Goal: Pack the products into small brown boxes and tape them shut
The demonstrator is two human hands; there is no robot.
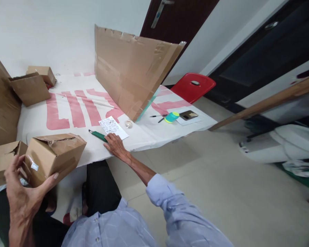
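My left hand [28,192] grips a small brown cardboard box [55,154], thumb on the near side and fingers on its left end. The box is tilted at the table's front edge, its taped top facing up. My right hand [115,145] is at the table edge with its fingers closed on the rear end of a green utility knife [98,134], whose blade end points left. Beside that hand lies a white sheet with rows of small drawn shapes [110,125]. A roll of clear tape [128,124] is just past the sheet.
Another box [2,164] sits at the left edge, with open cartons [32,89] behind. A large cardboard sheet [136,68] stands upright mid-table. Pens, a yellow-and-teal cup-like object [172,117] and a phone [188,115] lie right. A red chair [193,87] stands beyond.
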